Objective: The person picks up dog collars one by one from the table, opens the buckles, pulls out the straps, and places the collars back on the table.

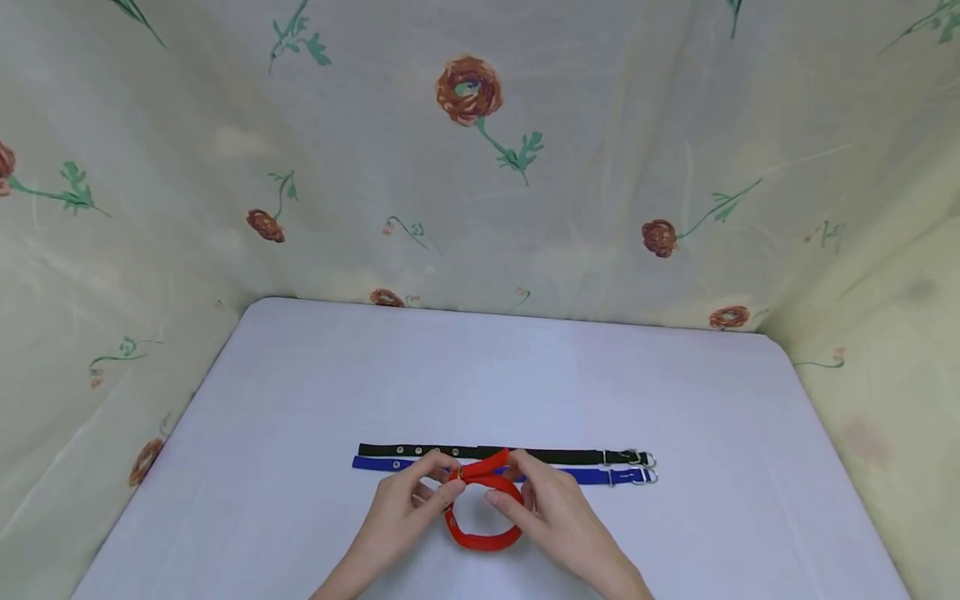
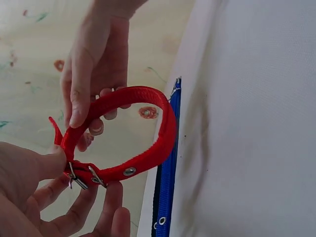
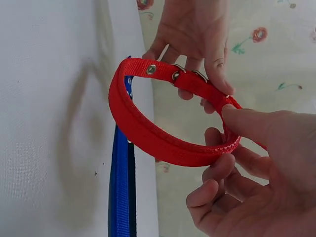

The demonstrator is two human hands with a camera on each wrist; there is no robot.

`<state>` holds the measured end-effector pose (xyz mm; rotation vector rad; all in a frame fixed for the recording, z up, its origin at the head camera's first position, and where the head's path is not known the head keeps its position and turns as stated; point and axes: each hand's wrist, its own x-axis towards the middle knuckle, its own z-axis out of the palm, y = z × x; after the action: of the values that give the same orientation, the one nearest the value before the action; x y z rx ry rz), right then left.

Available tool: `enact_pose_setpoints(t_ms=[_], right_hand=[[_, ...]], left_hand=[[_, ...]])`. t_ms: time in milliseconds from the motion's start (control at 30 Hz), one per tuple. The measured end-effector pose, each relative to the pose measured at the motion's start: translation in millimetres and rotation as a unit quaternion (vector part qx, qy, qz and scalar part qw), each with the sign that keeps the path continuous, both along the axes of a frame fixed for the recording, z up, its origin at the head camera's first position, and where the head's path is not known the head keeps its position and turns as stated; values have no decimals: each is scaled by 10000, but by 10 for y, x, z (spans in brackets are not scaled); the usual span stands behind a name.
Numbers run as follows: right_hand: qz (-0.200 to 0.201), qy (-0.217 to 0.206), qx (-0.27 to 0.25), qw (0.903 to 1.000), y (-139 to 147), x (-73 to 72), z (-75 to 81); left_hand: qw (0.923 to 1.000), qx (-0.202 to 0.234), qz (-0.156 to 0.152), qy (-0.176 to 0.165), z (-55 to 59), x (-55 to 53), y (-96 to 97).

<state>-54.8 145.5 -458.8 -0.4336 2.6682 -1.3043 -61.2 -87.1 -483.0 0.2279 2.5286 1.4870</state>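
Note:
A red buckle collar (image 1: pixel 486 542), bent into a round loop, is held up between both hands in front of the body. My left hand (image 1: pixel 405 504) pinches its buckle end, where the metal buckle (image 2: pixel 76 177) and a metal eyelet (image 2: pixel 129 171) show in the left wrist view. On the loop's other side, the thumb and fingers of my right hand (image 1: pixel 558 504) grip the strap close to the buckle end. The strap's free tip (image 1: pixel 495 459) sticks up between the hands. In the right wrist view the wide padded band (image 3: pixel 148 136) curves towards the camera.
Just beyond the hands, a blue collar (image 1: pixel 592 477) and a black collar (image 1: pixel 540 456) lie straight and parallel on the white table (image 1: pixel 300 375), metal rings to the right. Floral cloth (image 1: pixel 360 150) hangs behind the table and at both sides.

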Motion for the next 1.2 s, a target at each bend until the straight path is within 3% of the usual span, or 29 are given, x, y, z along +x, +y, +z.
enact_pose_setpoints(t_ms=[267, 433, 667, 933, 1200], right_hand=[[-6, -49, -207, 9998, -10, 50, 9], [-155, -148, -327, 9992, 17, 67, 15], [253, 67, -228, 9994, 35, 77, 6], [123, 442, -266, 9986, 32, 109, -15], [21, 268, -281, 9992, 25, 112, 18]], left_hand=[[9993, -136, -249, 234, 38, 77, 46], [9991, -191, -235, 284, 48, 93, 75], [9960, -422, -437, 656, 72, 113, 108], [9961, -167, -42, 869, 89, 151, 137], [9960, -115, 38, 880, 99, 176, 161]])
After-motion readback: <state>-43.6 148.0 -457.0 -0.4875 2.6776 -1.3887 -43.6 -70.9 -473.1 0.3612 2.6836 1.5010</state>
